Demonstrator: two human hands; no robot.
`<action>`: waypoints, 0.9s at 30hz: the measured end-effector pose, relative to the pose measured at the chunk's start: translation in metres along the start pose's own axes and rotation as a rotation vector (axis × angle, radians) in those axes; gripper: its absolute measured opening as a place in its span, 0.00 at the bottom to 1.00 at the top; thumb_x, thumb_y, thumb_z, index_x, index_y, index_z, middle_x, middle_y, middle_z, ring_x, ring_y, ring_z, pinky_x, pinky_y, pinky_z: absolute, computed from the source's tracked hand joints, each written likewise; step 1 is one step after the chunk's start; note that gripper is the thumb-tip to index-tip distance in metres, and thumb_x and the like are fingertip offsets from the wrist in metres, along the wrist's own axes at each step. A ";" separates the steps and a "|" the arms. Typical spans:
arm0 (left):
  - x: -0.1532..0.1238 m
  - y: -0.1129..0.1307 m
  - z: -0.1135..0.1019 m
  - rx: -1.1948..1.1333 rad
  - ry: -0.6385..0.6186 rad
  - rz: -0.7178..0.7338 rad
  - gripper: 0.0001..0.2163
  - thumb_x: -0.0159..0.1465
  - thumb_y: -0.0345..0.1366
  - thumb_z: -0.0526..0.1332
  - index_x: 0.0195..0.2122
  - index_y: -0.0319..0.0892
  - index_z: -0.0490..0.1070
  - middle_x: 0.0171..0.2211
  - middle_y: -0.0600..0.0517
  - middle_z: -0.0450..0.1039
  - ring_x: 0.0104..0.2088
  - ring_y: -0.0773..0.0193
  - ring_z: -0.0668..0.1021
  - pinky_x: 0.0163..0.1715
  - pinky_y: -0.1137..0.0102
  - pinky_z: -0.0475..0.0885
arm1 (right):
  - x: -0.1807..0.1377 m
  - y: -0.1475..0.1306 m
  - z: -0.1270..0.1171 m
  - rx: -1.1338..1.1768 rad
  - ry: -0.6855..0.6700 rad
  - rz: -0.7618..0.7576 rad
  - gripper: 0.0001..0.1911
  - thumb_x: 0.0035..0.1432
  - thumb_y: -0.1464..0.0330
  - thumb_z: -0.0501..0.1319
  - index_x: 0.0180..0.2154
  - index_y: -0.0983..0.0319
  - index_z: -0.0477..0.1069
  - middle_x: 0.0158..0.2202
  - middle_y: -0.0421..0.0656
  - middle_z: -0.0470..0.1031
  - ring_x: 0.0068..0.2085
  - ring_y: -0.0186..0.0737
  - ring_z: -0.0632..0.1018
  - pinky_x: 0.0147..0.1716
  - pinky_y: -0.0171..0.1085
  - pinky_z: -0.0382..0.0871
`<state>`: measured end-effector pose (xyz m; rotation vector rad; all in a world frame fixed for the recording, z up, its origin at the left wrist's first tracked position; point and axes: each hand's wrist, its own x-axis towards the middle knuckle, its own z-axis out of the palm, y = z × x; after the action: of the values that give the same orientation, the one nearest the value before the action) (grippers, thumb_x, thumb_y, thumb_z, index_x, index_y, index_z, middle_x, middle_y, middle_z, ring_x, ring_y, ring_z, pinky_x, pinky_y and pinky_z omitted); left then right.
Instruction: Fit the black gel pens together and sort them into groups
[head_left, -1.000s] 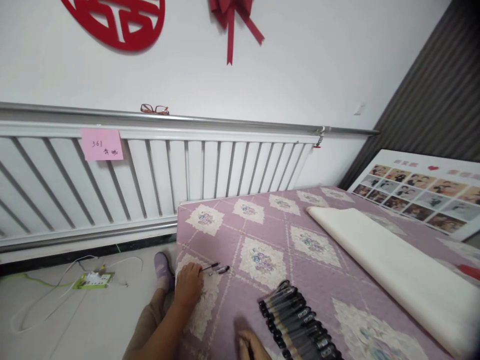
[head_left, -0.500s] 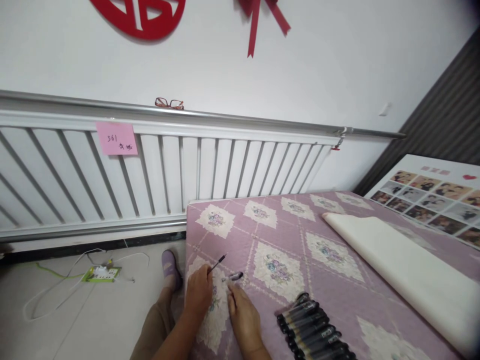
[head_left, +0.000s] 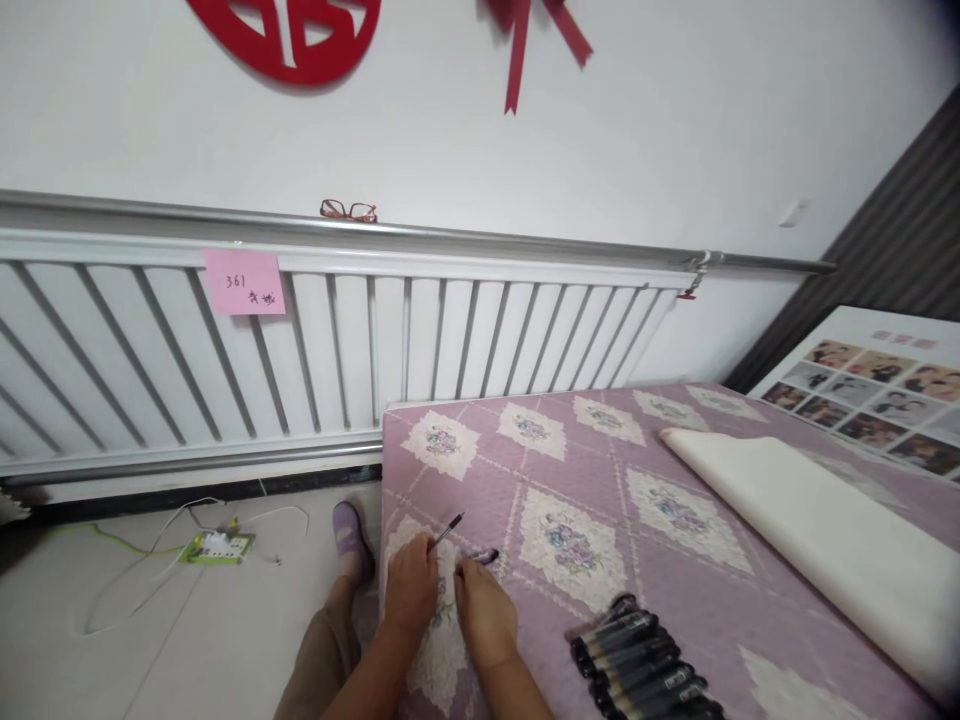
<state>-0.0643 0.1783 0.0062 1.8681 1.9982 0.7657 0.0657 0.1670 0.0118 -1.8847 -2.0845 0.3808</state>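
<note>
My left hand rests on the near left corner of the pink quilted bed cover and pinches a thin black pen whose tip points up and to the right. Right beside it, my right hand has its fingertips closed on a small black pen cap lying on the cover. The two hands almost touch. A row of several black pens lies side by side on the cover to the right of my right hand.
A rolled white sheet lies across the bed's right side, with a photo board behind it. A white radiator with a pink note and glasses on top lines the wall. A power strip with cables lies on the floor.
My right hand came up from the bottom edge to the cap beside my left hand. My left hand lifted the pen's tip off the cover. The view shifted left.
</note>
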 end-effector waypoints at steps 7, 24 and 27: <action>-0.001 0.001 0.001 0.057 -0.009 0.010 0.09 0.66 0.33 0.49 0.42 0.42 0.67 0.39 0.49 0.74 0.43 0.59 0.74 0.43 0.67 0.61 | -0.032 0.008 -0.003 0.234 0.194 -0.091 0.09 0.57 0.70 0.52 0.33 0.58 0.71 0.34 0.44 0.76 0.38 0.41 0.76 0.39 0.34 0.65; -0.088 -0.003 -0.007 -0.214 -0.139 0.290 0.10 0.62 0.31 0.50 0.38 0.45 0.71 0.39 0.50 0.73 0.42 0.58 0.73 0.47 0.64 0.63 | -0.132 0.075 -0.024 1.477 0.313 0.540 0.19 0.33 0.57 0.72 0.29 0.58 0.76 0.31 0.41 0.75 0.31 0.37 0.74 0.32 0.35 0.71; -0.105 -0.001 -0.009 -0.232 -0.185 0.311 0.10 0.61 0.32 0.50 0.38 0.45 0.71 0.39 0.50 0.73 0.43 0.58 0.72 0.47 0.64 0.63 | -0.142 0.073 -0.029 1.556 0.281 0.547 0.18 0.33 0.59 0.73 0.29 0.57 0.77 0.32 0.40 0.74 0.31 0.35 0.73 0.33 0.34 0.71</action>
<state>-0.0585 0.0731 -0.0010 2.0476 1.4607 0.8304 0.1569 0.0332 0.0033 -1.2165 -0.4999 1.2572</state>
